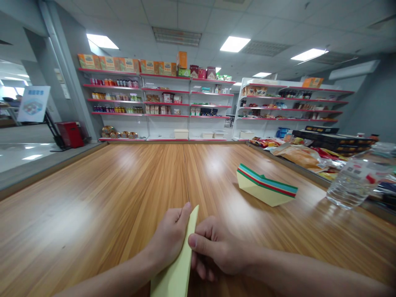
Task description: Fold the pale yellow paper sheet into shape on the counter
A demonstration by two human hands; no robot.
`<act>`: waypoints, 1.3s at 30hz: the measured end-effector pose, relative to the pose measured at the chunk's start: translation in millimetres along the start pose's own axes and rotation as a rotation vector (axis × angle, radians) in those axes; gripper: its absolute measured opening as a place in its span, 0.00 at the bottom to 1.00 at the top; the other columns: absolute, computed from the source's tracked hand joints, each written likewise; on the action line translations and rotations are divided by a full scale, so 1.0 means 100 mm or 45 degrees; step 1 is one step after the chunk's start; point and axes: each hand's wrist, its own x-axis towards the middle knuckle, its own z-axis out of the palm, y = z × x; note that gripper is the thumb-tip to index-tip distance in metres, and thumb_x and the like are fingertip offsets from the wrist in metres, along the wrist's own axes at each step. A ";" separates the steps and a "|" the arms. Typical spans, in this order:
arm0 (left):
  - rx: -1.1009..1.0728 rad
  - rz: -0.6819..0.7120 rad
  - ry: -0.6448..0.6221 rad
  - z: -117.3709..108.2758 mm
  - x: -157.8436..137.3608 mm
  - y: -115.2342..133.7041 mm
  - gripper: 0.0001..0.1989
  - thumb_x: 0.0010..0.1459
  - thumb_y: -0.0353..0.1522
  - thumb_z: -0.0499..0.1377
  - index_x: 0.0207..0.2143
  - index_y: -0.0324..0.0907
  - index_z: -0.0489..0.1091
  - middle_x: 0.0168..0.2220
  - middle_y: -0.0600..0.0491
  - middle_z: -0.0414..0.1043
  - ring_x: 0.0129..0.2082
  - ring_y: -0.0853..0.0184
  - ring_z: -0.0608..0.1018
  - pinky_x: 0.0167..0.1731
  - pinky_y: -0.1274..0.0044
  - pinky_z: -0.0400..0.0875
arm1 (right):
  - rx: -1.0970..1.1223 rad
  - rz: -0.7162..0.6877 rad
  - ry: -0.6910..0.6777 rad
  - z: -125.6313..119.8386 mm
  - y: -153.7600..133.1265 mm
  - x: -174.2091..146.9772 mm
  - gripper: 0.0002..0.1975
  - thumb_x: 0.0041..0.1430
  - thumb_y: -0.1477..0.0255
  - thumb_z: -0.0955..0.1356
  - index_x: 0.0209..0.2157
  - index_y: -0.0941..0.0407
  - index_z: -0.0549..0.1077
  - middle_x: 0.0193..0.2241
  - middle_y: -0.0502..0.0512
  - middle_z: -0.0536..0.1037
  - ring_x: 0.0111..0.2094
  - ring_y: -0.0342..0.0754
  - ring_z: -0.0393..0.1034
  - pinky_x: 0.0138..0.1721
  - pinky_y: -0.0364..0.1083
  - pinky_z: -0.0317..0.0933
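Note:
A folded pale yellow sheet of paper (pixel 177 270) stands tilted between my two hands, low in the middle of the view. Along its left side, near the upper end, my left hand (pixel 169 233) is closed with the thumb pointing up. My right hand (pixel 216 245) pinches the paper's right edge, thumb on the near face and fingers curled behind, partly hidden. Farther off to the right, a folded paper boat (pixel 266 187) sits on the wooden table (pixel 123 198). Its body is pale yellow, with green, blue and red stripes along the top.
A clear plastic bottle (pixel 352 181) is at the table's right side. Beyond it lie packaged snacks (pixel 297 156) and stacked black boxes (pixel 334 140). Stocked shelves (pixel 167 97) line the far wall. A sign (pixel 33 104) and a red box (pixel 70 135) are at the left.

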 end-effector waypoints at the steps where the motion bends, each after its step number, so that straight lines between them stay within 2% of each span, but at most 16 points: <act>1: 0.002 0.005 0.022 0.00 0.00 0.00 0.28 0.56 0.50 0.45 0.12 0.41 0.58 0.10 0.56 0.58 0.11 0.72 0.63 0.12 0.81 0.51 | -0.004 -0.010 0.003 0.00 0.00 0.00 0.28 0.52 0.50 0.63 0.21 0.64 0.68 0.13 0.48 0.67 0.10 0.34 0.57 0.09 0.33 0.52; 8: 0.106 0.058 0.160 -0.01 0.03 -0.04 0.24 0.57 0.48 0.45 0.15 0.42 0.52 0.15 0.60 0.48 0.15 0.75 0.55 0.14 0.81 0.48 | -0.033 0.057 -0.053 0.00 0.00 -0.01 0.27 0.51 0.51 0.64 0.22 0.64 0.69 0.14 0.49 0.68 0.11 0.34 0.59 0.10 0.33 0.54; 12: 0.070 0.038 0.138 -0.01 0.04 -0.04 0.24 0.57 0.47 0.45 0.16 0.42 0.51 0.15 0.60 0.48 0.15 0.75 0.54 0.14 0.81 0.48 | -0.021 0.030 -0.027 0.01 -0.02 -0.01 0.25 0.52 0.53 0.65 0.22 0.64 0.70 0.14 0.49 0.68 0.11 0.34 0.59 0.11 0.33 0.54; 15: 0.114 0.054 0.197 -0.01 0.05 -0.04 0.23 0.57 0.47 0.45 0.16 0.42 0.50 0.15 0.60 0.47 0.16 0.75 0.54 0.14 0.81 0.47 | -0.033 0.009 -0.024 0.01 -0.01 0.00 0.26 0.52 0.52 0.65 0.21 0.64 0.69 0.14 0.49 0.68 0.11 0.34 0.59 0.10 0.32 0.53; 20: 0.198 0.077 0.298 -0.03 0.07 -0.06 0.22 0.57 0.44 0.46 0.15 0.43 0.49 0.15 0.60 0.46 0.16 0.75 0.53 0.15 0.80 0.46 | -0.071 0.093 -0.074 0.03 -0.01 -0.01 0.25 0.50 0.54 0.67 0.20 0.64 0.69 0.14 0.49 0.68 0.11 0.33 0.58 0.10 0.32 0.53; 26: 0.199 0.061 0.295 -0.03 0.05 -0.07 0.22 0.58 0.45 0.45 0.16 0.43 0.48 0.15 0.61 0.45 0.16 0.75 0.53 0.15 0.80 0.46 | -0.050 0.093 -0.083 0.03 -0.04 -0.02 0.23 0.49 0.55 0.68 0.21 0.65 0.71 0.14 0.48 0.68 0.10 0.33 0.59 0.10 0.32 0.53; 33: 0.242 0.059 0.361 -0.04 0.07 -0.04 0.23 0.58 0.45 0.46 0.16 0.43 0.48 0.16 0.61 0.46 0.16 0.74 0.53 0.15 0.80 0.46 | 0.008 0.174 -0.246 0.00 -0.02 -0.03 0.18 0.53 0.61 0.68 0.26 0.65 0.73 0.13 0.47 0.68 0.11 0.33 0.59 0.12 0.32 0.56; 39: 0.233 0.044 0.382 -0.06 0.08 -0.04 0.22 0.58 0.45 0.44 0.16 0.43 0.47 0.15 0.61 0.45 0.16 0.74 0.52 0.15 0.79 0.46 | 0.021 0.154 -0.203 0.01 -0.01 -0.02 0.20 0.50 0.59 0.69 0.24 0.65 0.73 0.11 0.46 0.67 0.09 0.33 0.58 0.11 0.32 0.55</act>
